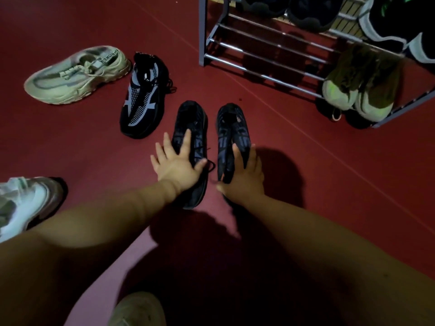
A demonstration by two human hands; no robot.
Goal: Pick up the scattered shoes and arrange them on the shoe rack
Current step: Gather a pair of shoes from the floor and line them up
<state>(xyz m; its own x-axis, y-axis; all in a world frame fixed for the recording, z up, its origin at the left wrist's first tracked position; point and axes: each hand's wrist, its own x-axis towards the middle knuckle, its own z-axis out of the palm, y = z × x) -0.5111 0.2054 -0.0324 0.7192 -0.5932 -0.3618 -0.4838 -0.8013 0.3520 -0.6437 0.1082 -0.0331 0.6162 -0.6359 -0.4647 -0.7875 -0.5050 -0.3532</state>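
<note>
Two black shoes stand side by side on the red floor, toes toward me. My left hand (176,165) lies flat on the left black shoe (191,118), fingers spread. The fingers and thumb of my right hand (244,177) wrap around the front of the right black shoe (231,123). The shoe rack (202,31) stands at the upper right, with bare rails on its lower left. Further left on the floor lie a beige sneaker (77,74) on its side and a black-and-grey shoe (141,97).
On the rack's bottom rails sits an olive-green pair (360,85). Higher shelves hold black shoes (306,12) and black-and-white shoes (395,24). A white sneaker (23,203) is at the left edge and a beige shoe (138,309) at the bottom edge.
</note>
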